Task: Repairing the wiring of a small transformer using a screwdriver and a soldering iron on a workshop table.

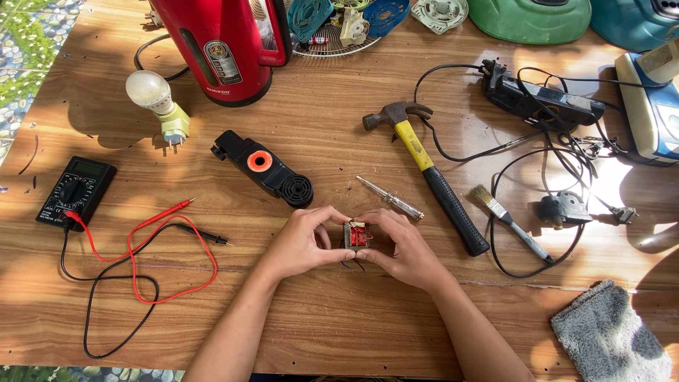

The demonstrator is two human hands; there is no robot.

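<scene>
Both hands meet over the middle of a wooden table (318, 311). Between them is a small transformer-like part (358, 235) with red winding and thin dark wires hanging from it. My left hand (305, 242) grips its left side with fingers curled over the top. My right hand (401, 246) holds its right side, thumb under the part. Just beyond the hands lies a small clear-handled screwdriver (390, 198).
A yellow-and-black claw hammer (431, 173), a small paintbrush (509, 221), a black plastic piece with an orange ring (263, 168), a black multimeter (76, 191) with red and black leads, a bulb on a plug (157, 99), a red kettle (223, 42), a power strip with cables (541, 99), a grey cloth (612, 336).
</scene>
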